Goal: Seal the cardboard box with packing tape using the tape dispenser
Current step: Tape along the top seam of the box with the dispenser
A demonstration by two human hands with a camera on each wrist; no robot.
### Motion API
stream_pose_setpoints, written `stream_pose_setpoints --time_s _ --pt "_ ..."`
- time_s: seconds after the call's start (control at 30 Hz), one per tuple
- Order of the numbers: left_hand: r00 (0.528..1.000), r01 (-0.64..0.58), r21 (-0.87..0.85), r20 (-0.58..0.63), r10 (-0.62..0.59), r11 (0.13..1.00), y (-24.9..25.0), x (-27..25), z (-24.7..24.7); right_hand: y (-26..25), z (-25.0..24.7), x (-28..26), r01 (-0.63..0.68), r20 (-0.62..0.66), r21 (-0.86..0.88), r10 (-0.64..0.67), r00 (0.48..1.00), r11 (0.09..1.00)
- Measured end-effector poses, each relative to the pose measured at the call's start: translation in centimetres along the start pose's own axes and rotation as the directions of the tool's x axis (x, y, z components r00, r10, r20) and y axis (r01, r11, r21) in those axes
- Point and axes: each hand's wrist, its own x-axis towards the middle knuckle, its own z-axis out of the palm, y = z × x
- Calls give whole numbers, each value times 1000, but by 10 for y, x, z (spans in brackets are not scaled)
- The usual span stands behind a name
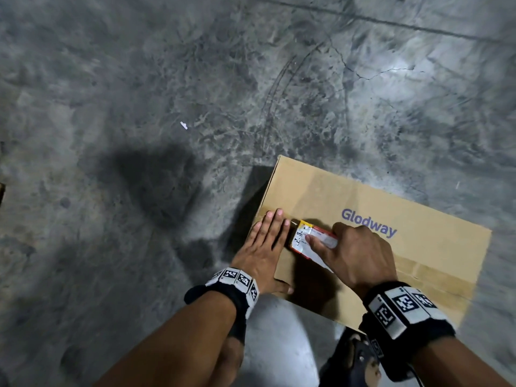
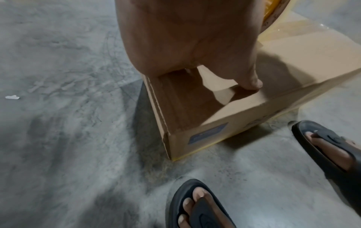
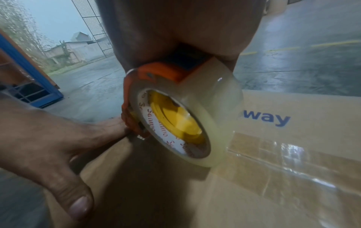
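Cardboard box (image 1: 391, 208) (matte), glossy tape roll (image 3: 195, 123) gripped by right hand (image 1: 360, 255).

Floor: grey mottled concrete (image 1: 167, 79), cracked and scuffed with curved marks.
Scrap: small white bit (image 1: 183, 125) lay on the floor, well apart from everything else.
Sandals: two black sandals (image 2: 197, 206) stood on the floor.
Shelving: blue frame (image 3: 39, 74) stood at the left.
Gate: metal grille (image 3: 93, 26) stood behind.
Outside: pale buildings (image 3: 78, 49), hazy.
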Motion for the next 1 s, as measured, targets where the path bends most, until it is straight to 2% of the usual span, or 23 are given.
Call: stream_pose_setpoints --time_s 0.4,0.6,0.83,1.0 --pt "999 48 52 16 -49 997 1 0 1 11 -6 -4 65 14 109 -66 998 992" --pt "999 35 52 20 -36 998 16 -2 3 35 -10 -17 99 26 157 -105 994 983" --pt "998 53 48 28 -54 997 24 -2 1 106 -5 -43 -54 55 138 47 997 989" --pt "998 50 25 48 -51 998 26 -3 -2 118 -4 -53 -102 67 148 93 993 984"
